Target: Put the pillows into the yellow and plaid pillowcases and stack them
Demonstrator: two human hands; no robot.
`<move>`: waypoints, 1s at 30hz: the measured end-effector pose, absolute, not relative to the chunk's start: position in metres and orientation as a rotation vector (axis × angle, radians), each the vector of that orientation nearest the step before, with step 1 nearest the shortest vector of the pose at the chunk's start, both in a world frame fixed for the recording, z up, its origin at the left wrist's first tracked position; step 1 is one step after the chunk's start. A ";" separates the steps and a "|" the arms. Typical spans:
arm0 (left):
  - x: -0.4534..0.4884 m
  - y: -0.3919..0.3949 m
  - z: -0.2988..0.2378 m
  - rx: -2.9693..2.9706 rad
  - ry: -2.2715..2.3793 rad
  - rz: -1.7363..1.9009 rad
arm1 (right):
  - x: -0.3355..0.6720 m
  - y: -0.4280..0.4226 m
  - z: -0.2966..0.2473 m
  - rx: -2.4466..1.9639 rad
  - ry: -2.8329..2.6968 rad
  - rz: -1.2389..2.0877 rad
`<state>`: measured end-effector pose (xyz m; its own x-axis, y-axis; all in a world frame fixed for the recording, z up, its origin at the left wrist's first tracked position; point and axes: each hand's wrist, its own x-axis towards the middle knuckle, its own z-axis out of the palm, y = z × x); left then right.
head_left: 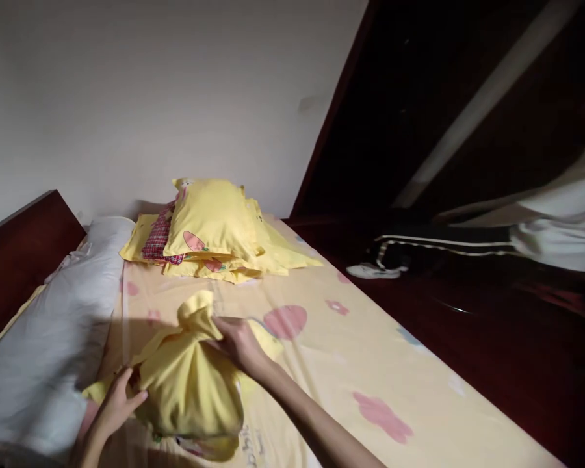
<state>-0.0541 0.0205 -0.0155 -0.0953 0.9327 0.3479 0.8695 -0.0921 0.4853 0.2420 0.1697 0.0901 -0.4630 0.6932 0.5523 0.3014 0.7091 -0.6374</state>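
A yellow pillowcase with bulging sides is in front of me, over the near part of the bed. My right hand is closed round its gathered neck, and a tuft of cloth sticks up above the fist. At the left side of the pillowcase is my left hand, its thumb and fingers apart. Those fingers are close to the cloth; whether they touch it is hard to tell. What fills the pillowcase is hidden.
Yellow pillows are stacked at the bed's far end with a red plaid cloth. A long pale bolster lies along the dark headboard. The patterned sheet covers the bed. A person is at the right, on the dark floor.
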 end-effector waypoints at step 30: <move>-0.090 0.118 0.005 0.965 1.734 1.789 | 0.301 0.228 -0.025 -0.930 -1.243 1.442</move>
<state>-0.0905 0.1176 0.0054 -0.6449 0.7466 0.1635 0.1401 -0.0948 0.9856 0.3010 0.2279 -0.0249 -0.2280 0.9725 0.0469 -0.1893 0.0029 -0.9819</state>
